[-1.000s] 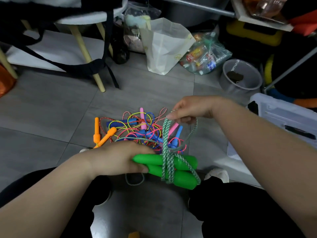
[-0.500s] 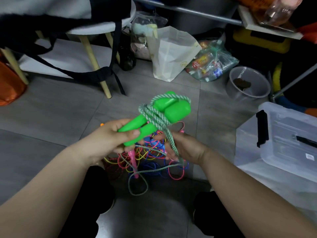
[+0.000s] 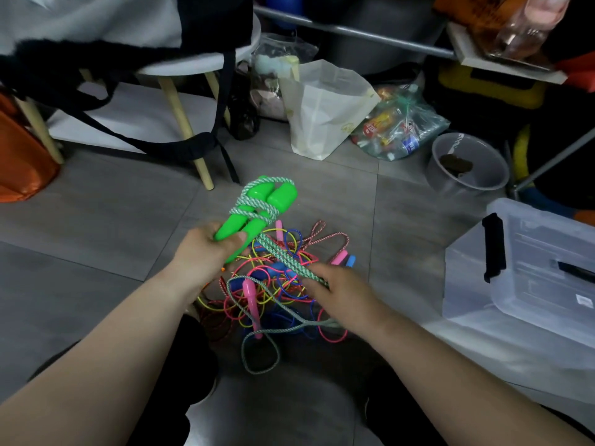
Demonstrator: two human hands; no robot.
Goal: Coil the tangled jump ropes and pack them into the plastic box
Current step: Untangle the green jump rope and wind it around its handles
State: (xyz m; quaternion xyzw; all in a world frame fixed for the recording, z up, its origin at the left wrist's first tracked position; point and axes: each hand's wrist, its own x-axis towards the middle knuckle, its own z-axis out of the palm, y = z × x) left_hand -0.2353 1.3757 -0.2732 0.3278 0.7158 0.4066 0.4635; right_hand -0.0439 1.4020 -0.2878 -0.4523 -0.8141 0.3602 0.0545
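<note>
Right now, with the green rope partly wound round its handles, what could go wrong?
The green-white rope trails slack from the right hand down through the tangled pile, past a pink handle; pulling may snag it or drag other ropes along. The wraps sit high on the green handles, which the left hand grips low, so they might slip off. The plastic box looks lidded, and both hands are busy.

Single head-worn wide-angle view, facing forward and down.
Close above the left hand and right hand, over a grey tiled floor.
</note>
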